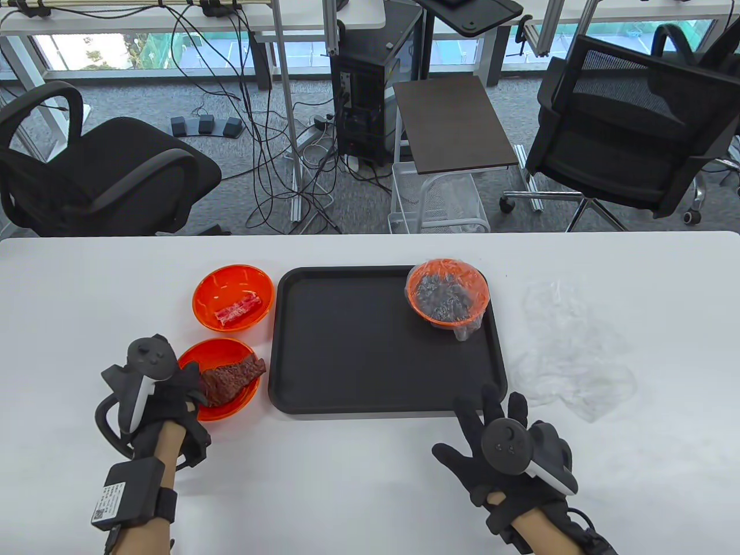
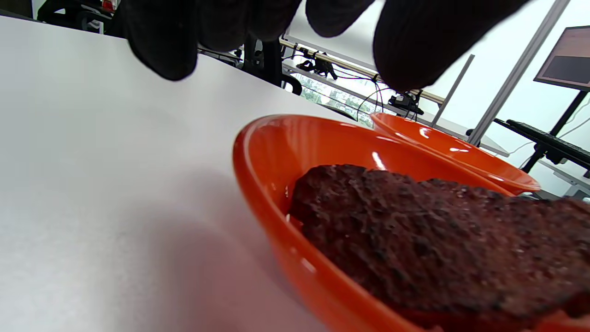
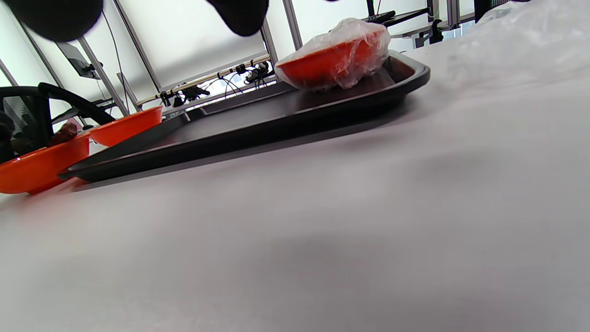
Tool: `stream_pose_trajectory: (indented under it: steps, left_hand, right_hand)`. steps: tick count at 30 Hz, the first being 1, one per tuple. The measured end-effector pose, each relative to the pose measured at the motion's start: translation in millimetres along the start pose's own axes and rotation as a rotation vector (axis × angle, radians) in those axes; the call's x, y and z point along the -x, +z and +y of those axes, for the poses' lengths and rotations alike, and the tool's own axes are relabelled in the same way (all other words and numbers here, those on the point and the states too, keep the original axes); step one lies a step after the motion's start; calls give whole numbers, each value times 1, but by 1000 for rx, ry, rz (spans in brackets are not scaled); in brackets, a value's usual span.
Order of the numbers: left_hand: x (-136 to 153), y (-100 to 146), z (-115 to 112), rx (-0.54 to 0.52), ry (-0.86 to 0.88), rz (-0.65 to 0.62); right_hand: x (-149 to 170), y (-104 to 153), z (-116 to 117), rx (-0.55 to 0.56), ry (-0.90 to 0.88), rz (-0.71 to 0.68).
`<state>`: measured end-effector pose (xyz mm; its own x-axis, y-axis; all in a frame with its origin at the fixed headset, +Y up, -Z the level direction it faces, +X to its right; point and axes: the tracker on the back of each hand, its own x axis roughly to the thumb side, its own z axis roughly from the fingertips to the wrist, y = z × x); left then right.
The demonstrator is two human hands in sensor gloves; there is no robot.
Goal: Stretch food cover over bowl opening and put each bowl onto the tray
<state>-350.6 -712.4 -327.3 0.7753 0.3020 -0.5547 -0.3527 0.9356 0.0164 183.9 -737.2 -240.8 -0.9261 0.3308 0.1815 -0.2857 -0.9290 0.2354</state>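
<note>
A black tray lies mid-table. In its far right corner stands an orange bowl of dark food, sealed under clear film. Left of the tray sit two uncovered orange bowls: the far one holds a red piece, the near one a slab of brown meat. My left hand hovers over the near bowl's left rim, its fingertips loose above the rim and holding nothing. My right hand rests with spread fingers just before the tray's near right corner.
A heap of clear plastic covers lies on the white table right of the tray, beyond my right hand. Office chairs, cables and a side table stand past the table's far edge.
</note>
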Motion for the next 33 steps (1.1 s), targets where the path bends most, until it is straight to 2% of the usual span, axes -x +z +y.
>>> stream_pose_trajectory:
  steps: [7, 17, 22, 33]
  left_hand:
    - [15, -17, -12, 38, 104, 58]
    - [15, -27, -22, 79, 185, 100]
    - [18, -28, -23, 92, 265, 119]
    - [21, -30, -19, 86, 275, 98]
  right_hand:
    - [-1, 0, 1, -10, -5, -5]
    - [-3, 1, 2, -20, -10, -19]
    - [-2, 2, 2, -26, -18, -17]
    - [-2, 1, 4, -29, 3, -9]
